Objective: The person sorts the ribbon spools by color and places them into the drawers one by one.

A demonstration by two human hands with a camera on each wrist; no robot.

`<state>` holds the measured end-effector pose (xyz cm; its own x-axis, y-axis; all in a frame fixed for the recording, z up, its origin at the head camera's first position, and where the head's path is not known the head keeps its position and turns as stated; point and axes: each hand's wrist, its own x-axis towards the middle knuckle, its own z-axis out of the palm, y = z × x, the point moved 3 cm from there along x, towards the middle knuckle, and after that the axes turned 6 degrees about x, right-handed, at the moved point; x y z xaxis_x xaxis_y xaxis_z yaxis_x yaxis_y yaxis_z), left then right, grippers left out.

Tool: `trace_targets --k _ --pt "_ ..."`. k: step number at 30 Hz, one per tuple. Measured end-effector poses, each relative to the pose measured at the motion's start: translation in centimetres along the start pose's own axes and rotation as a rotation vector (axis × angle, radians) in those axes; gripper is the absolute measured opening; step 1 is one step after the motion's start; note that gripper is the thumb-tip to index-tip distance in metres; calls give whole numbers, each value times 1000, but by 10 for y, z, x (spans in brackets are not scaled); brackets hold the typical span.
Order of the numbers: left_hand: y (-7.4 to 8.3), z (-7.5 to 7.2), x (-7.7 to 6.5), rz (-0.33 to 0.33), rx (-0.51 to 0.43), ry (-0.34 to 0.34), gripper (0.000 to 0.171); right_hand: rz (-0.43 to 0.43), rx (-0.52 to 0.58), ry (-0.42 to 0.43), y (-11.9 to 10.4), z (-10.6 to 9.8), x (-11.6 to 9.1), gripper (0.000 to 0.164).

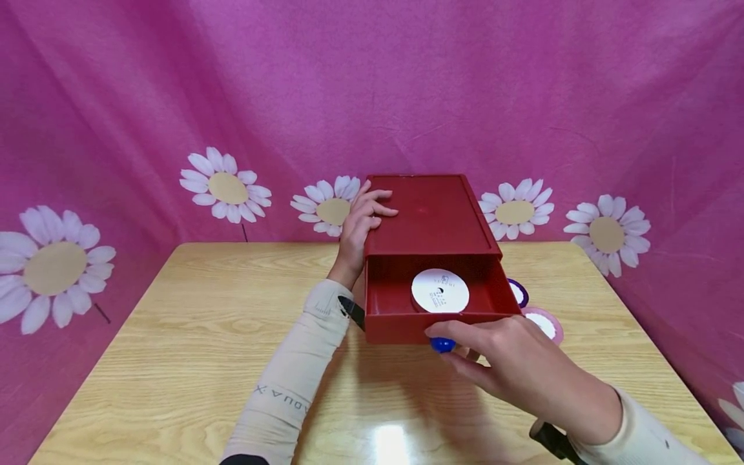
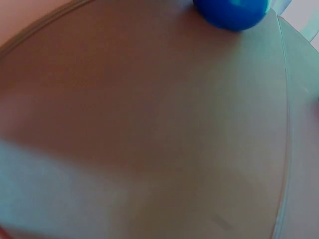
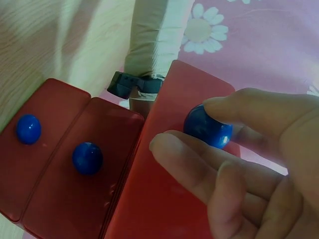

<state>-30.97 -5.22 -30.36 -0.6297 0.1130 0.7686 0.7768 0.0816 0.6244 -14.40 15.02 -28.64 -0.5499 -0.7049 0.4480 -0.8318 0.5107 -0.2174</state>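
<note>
A red drawer cabinet (image 1: 424, 213) has its top drawer (image 1: 395, 330) pulled out. Inside that drawer lies a ribbon roll (image 1: 456, 294) with a white printed face and a dark red rim. My right hand (image 1: 511, 361) pinches the drawer's round blue knob (image 3: 199, 127) between thumb and fingers. At the cabinet's upper left edge rests my left hand (image 1: 357, 226), its fingers spread over the top. The right wrist view shows two lower drawers, each with a blue knob (image 3: 87, 158), pushed in. A blue knob (image 2: 232, 12) also appears at the top of the dim, blurred left wrist view.
On the table (image 1: 232, 361), right of the cabinet, lie a purple-edged roll (image 1: 517, 292) and a pink-edged roll (image 1: 549, 323), both partly hidden. A pink curtain (image 1: 407, 90) with large white daisies hangs behind and at both sides.
</note>
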Motion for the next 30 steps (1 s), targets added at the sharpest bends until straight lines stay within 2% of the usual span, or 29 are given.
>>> trace_targets --k 4,11,21,30 --pt "0 0 0 5 12 2 33 8 -13 0 2 0 0 42" --pt "-1 0 0 -18 6 5 34 -37 -17 53 7 0 1 42" --pt "-40 3 0 -18 5 23 36 -33 -2 70 15 3 5 39" --pt "-46 4 -1 -29 18 20 39 53 55 27 25 7 9 35"
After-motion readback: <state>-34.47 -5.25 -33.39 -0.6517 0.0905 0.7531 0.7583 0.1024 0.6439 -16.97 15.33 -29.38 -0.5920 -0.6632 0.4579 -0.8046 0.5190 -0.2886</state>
